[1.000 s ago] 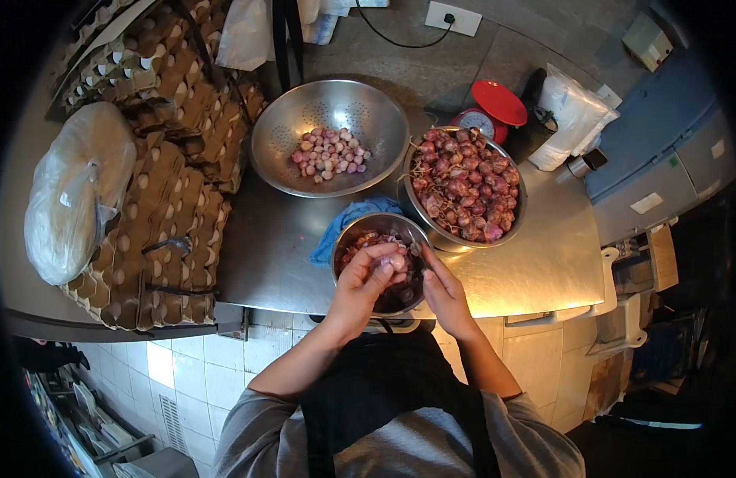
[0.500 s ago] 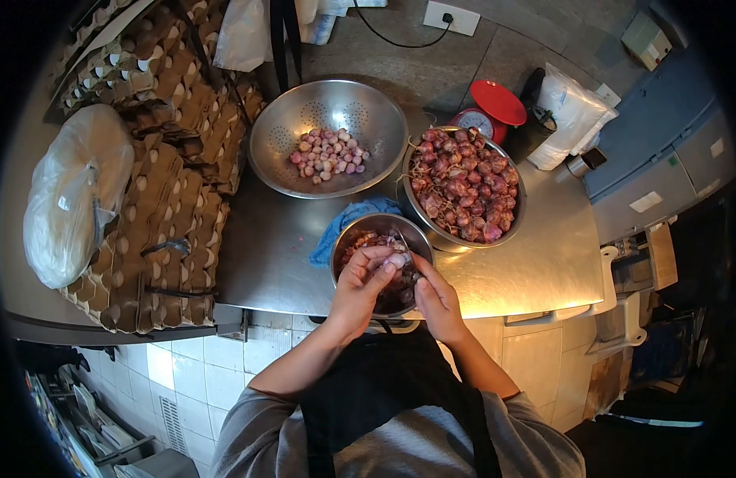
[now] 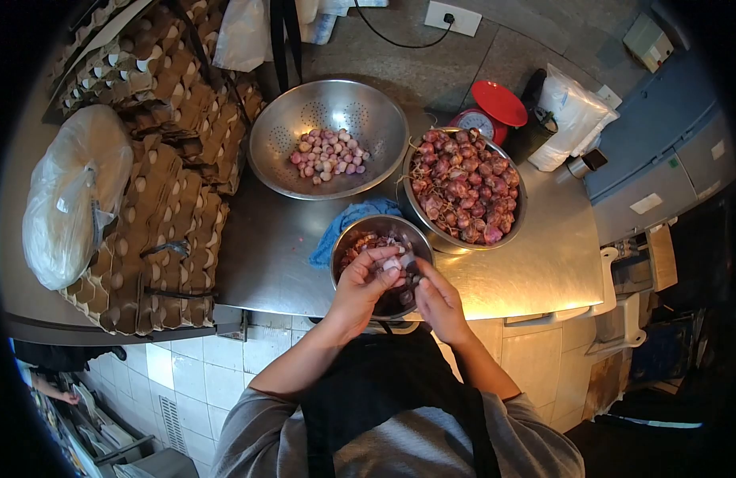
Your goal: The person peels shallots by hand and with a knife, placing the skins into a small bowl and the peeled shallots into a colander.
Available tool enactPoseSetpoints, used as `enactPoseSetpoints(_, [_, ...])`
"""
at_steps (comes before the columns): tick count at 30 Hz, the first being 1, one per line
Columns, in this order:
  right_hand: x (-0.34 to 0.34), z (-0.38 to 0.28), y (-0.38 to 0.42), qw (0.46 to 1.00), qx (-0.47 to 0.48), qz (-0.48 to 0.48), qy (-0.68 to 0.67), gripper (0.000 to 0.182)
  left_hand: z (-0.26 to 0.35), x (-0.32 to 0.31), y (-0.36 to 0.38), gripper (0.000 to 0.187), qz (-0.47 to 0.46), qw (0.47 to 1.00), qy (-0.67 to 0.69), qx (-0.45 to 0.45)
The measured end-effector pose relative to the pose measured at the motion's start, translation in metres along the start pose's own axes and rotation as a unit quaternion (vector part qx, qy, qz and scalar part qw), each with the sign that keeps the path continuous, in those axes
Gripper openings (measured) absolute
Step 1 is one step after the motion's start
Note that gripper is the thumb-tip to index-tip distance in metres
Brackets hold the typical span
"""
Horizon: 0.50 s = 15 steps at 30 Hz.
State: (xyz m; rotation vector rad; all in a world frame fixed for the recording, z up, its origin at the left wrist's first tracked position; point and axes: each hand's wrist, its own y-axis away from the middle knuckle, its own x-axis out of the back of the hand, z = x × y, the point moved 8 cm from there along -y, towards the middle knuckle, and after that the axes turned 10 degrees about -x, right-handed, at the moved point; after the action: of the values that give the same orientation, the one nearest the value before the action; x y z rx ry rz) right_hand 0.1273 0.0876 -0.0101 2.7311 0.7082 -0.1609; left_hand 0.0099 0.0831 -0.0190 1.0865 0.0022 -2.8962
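A person's left hand (image 3: 360, 288) pinches a pale, half-peeled shallot (image 3: 392, 262) over the small steel bowl (image 3: 345, 239) at the counter's near edge, where skins collect; the right hand (image 3: 439, 300) closes beside it, fingers curled, on what cannot be told. Unpeeled shallots fill the bowl (image 3: 511, 219) to the right, peeled ones lie in the far colander (image 3: 276, 143)

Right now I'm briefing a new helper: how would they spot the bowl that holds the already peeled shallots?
Start at the steel counter, with stacked egg trays along its left side. Three metal bowls sit there; take the perforated colander, farthest from the person, beside the trays. Unlike its neighbours, it is wide, has drain holes and holds only a small pale-pink heap.
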Motion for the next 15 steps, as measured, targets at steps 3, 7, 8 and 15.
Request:
enactPoseSetpoints(3, [0.022,0.0,-0.009,0.998,-0.002,0.063,-0.016,0.042,0.004,-0.006,0.002,0.032,-0.012,1.0,0.0,0.006])
enactPoseSetpoints(7, [0.028,-0.004,-0.011,0.997,-0.001,0.07,-0.044,0.045,0.006,-0.006,0.002,0.033,-0.002,1.0,0.0,-0.005])
enactPoseSetpoints(8, [0.026,-0.005,-0.01,0.998,0.012,0.066,0.015,0.046,0.005,-0.004,0.002,0.032,0.004,1.0,-0.003,-0.011])
enactPoseSetpoints(15, [-0.012,-0.023,0.007,0.97,0.112,0.012,0.214,0.047,0.002,0.007,0.002,0.033,0.022,0.998,-0.027,-0.044])
